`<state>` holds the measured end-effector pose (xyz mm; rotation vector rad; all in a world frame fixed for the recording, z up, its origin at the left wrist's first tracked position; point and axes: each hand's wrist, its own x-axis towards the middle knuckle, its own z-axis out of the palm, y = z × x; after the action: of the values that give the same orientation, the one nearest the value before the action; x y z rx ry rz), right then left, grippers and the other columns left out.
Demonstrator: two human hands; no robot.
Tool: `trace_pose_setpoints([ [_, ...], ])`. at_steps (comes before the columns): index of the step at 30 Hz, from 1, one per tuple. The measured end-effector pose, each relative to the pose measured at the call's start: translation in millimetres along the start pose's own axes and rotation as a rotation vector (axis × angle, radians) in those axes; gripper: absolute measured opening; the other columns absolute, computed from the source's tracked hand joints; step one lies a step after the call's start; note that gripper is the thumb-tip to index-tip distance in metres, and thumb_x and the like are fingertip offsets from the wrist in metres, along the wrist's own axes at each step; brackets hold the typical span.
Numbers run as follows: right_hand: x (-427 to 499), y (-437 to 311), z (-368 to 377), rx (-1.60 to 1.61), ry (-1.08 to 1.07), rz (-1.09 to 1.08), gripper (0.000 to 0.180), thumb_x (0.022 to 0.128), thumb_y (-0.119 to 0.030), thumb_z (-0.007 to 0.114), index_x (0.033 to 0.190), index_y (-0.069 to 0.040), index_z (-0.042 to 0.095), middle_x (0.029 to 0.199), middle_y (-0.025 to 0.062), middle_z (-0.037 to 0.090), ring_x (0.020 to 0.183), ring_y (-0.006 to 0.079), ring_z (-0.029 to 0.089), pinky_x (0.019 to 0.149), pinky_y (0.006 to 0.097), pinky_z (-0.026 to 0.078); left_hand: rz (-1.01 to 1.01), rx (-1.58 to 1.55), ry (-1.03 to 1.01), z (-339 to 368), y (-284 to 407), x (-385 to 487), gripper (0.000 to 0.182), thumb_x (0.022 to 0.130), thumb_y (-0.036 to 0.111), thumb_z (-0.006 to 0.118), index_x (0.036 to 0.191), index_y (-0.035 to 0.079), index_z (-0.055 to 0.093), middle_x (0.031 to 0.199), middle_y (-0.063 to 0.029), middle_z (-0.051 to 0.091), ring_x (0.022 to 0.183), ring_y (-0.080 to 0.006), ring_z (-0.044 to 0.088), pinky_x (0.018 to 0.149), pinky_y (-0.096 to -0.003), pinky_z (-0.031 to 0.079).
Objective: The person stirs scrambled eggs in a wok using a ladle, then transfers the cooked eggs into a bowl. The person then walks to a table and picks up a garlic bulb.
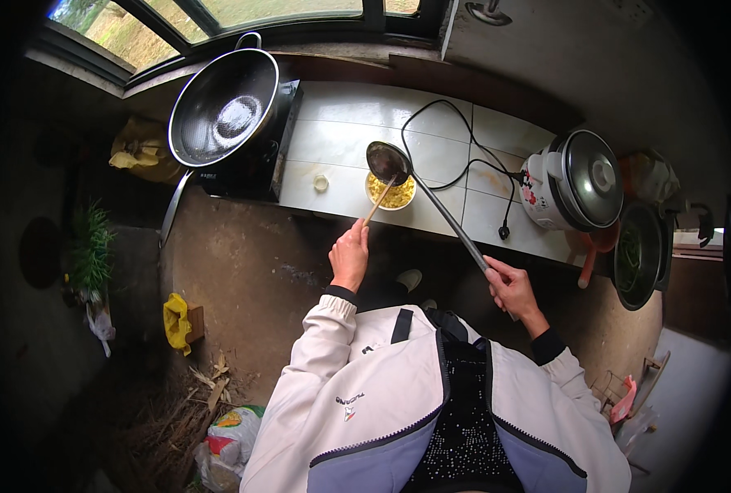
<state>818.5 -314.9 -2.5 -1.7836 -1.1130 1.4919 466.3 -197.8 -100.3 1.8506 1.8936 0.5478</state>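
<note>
My left hand (349, 255) grips wooden chopsticks (380, 199), whose tips reach into the bowl of a metal ladle (387, 161). The ladle's long dark handle runs down to my right hand (512, 287), which is closed around it. Tilted, the ladle's bowl hangs over the far rim of a small white bowl (402, 209). Yellow pieces of food (400, 195), perhaps scrambled egg, fill this bowl, which stands near the counter's front edge. What lies inside the ladle is too dark to tell.
A black wok (217, 111) sits on a cooktop (279, 172) at left. A small pale cup or lid (320, 182) rests on the tiled counter (335, 135). A black power cord (448, 185) loops beside a rice cooker (547, 191). Farther right is a dark basin (636, 259) with green vegetables.
</note>
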Motion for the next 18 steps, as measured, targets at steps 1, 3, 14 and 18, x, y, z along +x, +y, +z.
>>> trace_pose_setpoints([
  [1, -0.6, 0.5, 0.3, 0.014, -0.002, -0.011, 0.039, 0.106, -0.021, 0.064, 0.143, -0.009, 0.065, 0.063, -0.0017, 0.057, 0.044, 0.0052, 0.049, 0.04, 0.0246, 0.038, -0.03, 0.001, 0.002, 1.2, -1.1, -0.7, 0.027, 0.106, 0.03, 0.059, 0.126, 0.015, 0.071, 0.097, -0.017, 0.075, 0.086, -0.0417, 0.072, 0.071, -0.0528, 0.057],
  [3, -1.5, 1.4, 0.6, 0.02, -0.001, -0.004, 0.04, 0.106, -0.022, 0.064, 0.144, -0.009, 0.065, 0.064, -0.0016, 0.057, 0.044, 0.0053, 0.049, 0.04, 0.0245, 0.038, -0.087, -0.006, -0.002, 2.4, -3.6, -2.3, 0.028, 0.106, 0.03, 0.059, 0.126, 0.015, 0.072, 0.097, -0.0191, 0.075, 0.089, -0.042, 0.072, 0.073, -0.0523, 0.057],
  [14, -4.8, 4.9, 3.5, 0.112, -0.02, 0.054, 0.043, 0.107, -0.025, 0.063, 0.147, -0.008, 0.061, 0.067, -0.0006, 0.058, 0.044, 0.0053, 0.048, 0.039, 0.0241, 0.039, -0.079, -0.016, -0.009, 15.5, -8.8, -16.0, 0.029, 0.107, 0.028, 0.057, 0.13, 0.014, 0.068, 0.1, -0.0159, 0.076, 0.086, -0.0415, 0.072, 0.07, -0.0528, 0.058],
  [18, -6.5, 2.7, 3.5, 0.107, 0.0, 0.059, 0.043, 0.107, -0.024, 0.062, 0.147, -0.009, 0.061, 0.067, -0.0005, 0.058, 0.044, 0.0054, 0.049, 0.039, 0.0241, 0.039, -0.071, -0.049, 0.01, 17.8, -13.1, -19.1, 0.029, 0.107, 0.028, 0.057, 0.131, 0.014, 0.067, 0.101, -0.0165, 0.075, 0.087, -0.0421, 0.072, 0.071, -0.0531, 0.058],
])
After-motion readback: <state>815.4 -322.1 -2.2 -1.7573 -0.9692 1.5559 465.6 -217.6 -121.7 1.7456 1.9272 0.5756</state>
